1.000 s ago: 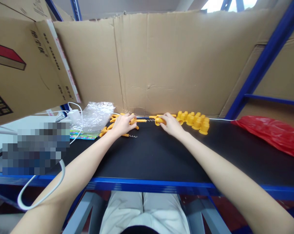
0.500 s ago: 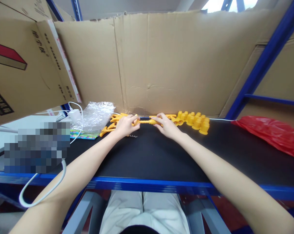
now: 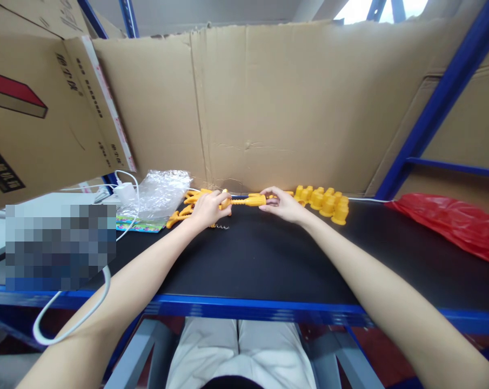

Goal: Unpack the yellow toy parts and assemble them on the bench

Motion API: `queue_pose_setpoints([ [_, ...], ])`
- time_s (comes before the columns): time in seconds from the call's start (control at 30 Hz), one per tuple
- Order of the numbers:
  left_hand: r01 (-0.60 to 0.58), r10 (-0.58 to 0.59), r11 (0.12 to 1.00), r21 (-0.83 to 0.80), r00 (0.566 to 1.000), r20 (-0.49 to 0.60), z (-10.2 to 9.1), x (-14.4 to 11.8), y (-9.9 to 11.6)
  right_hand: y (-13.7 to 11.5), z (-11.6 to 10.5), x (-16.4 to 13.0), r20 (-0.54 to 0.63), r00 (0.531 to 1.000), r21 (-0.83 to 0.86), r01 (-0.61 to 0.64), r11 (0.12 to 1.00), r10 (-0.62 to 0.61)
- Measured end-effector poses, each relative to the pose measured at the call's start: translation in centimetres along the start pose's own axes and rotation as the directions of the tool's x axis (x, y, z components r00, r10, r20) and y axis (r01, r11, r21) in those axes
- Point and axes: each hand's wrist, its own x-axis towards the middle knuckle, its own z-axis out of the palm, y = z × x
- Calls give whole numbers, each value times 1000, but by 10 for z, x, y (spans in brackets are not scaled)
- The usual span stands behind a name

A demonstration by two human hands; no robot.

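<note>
Near the back of the black tabletop, a yellow plastic piece with a ribbed, twisted shaft and a thicker right end lies level. My left hand is closed around its left part, and the fingers hide that end. Just off the thick end is my right hand, fingers curved and apart; whether a fingertip still touches the piece is hard to tell. More yellow plastic parts with forked ends lie behind and left of my left hand. A small metal spring rests below that hand.
Several yellow cup-shaped parts stand in rows to the right. A clear plastic bag and white cables lie at left, beside a blurred-out object. A red plastic bag is at far right. Cardboard walls the back.
My right hand has slid off to the right and loosened, uncovering the thick end of the yellow piece. My left hand keeps its hold in nearly the same place.
</note>
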Motion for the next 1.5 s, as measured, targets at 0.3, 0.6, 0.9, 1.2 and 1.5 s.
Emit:
queue_pose_setpoints([
  [0.3, -40, 42, 998, 50, 998, -51, 0, 0, -3, -12, 12, -4, -91, 968, 162, -217, 963, 233],
  [0.6, -5, 7, 998, 70, 999, -39, 2, 0, -3, -14, 9, -3, -10, 954, 251, -286, 925, 298],
  [0.9, -8, 10, 999, 40, 998, -55, 1, -2, -2, -13, 7, -6, 30, 969, 237, -245, 940, 245],
  [1.2, -6, 7, 1000, 5, 997, -79, 0, -2, 1, -20, 10, -6, -6, 980, 204, -195, 959, 200],
  [1.5, 1, -1, 1000, -3, 997, -71, -2, -1, 4, -18, 15, -3, -6, 959, 228, -276, 934, 285],
])
